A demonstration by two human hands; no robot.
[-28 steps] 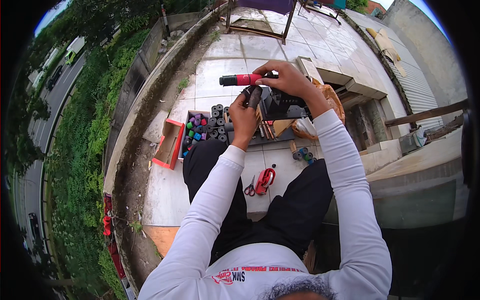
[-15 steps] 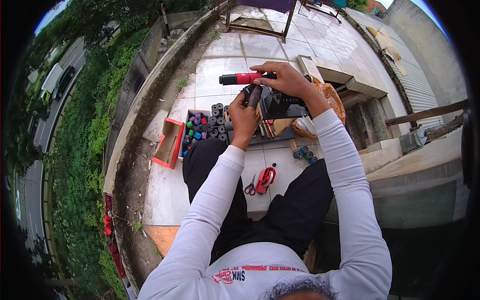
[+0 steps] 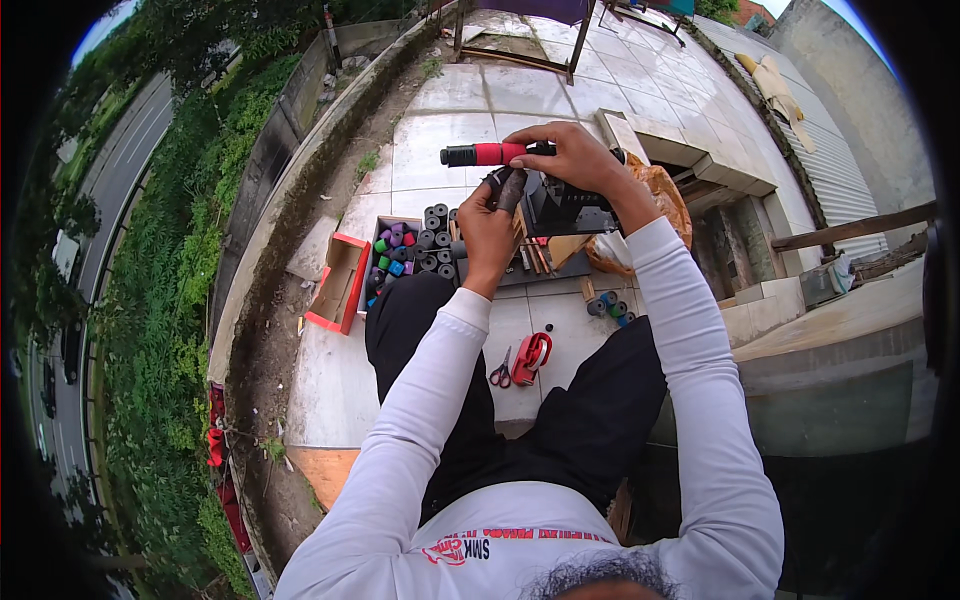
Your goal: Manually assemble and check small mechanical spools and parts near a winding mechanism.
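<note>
My right hand (image 3: 570, 160) reaches across the top of a black machine (image 3: 568, 210). Its fingers close round a black-and-red cylinder (image 3: 490, 155) that sticks out level to the left. Just below, my left hand (image 3: 486, 222) is bent closed, its fingertips right under the cylinder's red part. A dark brown piece (image 3: 511, 190) shows at its thumb side; what exactly the fingers pinch is hidden. Beside the left wrist stands a box (image 3: 392, 222) of small rolls in purple, green, blue and red, with several black rolls (image 3: 437, 240) next to it.
An empty red-rimmed box (image 3: 340, 284) lies to the left. Between my legs are scissors (image 3: 502, 370) and a red tape dispenser (image 3: 531, 360). More rolls (image 3: 609, 307) lie by my right knee; an orange plastic bag (image 3: 662, 198) sits beyond. A low wall (image 3: 270, 290) borders the left.
Both hands keep almost the same place; the cylinder has shifted very slightly. Vehicles on the road at the left have moved.
</note>
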